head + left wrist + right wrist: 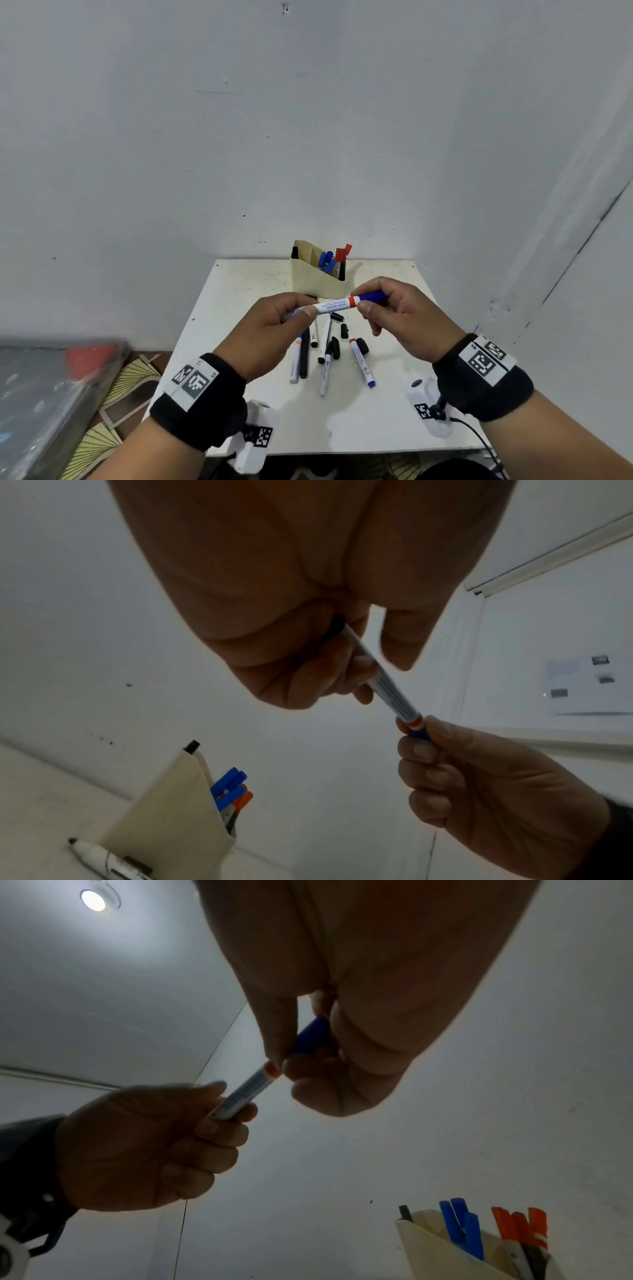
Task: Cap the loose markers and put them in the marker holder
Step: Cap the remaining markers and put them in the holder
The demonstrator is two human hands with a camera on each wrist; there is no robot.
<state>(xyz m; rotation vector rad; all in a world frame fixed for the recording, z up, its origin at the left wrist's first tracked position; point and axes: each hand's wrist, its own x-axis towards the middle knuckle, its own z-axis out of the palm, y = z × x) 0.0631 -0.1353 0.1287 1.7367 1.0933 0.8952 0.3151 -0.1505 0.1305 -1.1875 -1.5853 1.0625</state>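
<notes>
From the head view, the left hand pinched the white marker by its barrel above the table middle, while the right hand gripped its blue cap; the marker holder stood near the far edge, loose markers lying nearer. The left wrist view showed fingers curled round the barrel. The right wrist view showed fingers wrapping the cap.

table: bare at 6 o'clock, open for a hand | loose markers and caps: strewn across centre, under both raised hands | marker holder: stands at 12 o'clock, near the wall | bare strips of tabletop at 3 and 9 o'clock
</notes>
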